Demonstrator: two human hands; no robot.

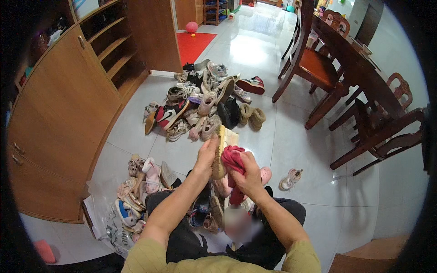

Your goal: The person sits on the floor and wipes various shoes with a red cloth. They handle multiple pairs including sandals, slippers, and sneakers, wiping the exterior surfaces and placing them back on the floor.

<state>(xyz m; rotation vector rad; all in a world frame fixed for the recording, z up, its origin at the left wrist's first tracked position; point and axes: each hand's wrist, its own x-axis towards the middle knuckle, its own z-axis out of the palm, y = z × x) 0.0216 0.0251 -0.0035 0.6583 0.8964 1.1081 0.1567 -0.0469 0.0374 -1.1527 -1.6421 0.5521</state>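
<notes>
My left hand (206, 153) grips a small pale shoe (219, 160) by its yellowish ridged sole, holding it on edge above my lap. In my right hand (248, 172) is a bunched red cloth (234, 159), pressed against the shoe's upper side. Part of the cloth hangs below my fingers. Under my hands, between my legs, lie several more shoes, among them a pink clog (265, 175) and a sandal (211, 223). My forearms and the cloth hide some of these.
A large heap of mixed shoes (205, 102) lies ahead on the tiled floor. A smaller pile (136, 187) is at my left, beside a clear plastic bag (117, 235). One small shoe (291, 179) stands alone at right. An open-doored wooden cabinet (65, 126) and wooden chairs (315, 66) flank the floor.
</notes>
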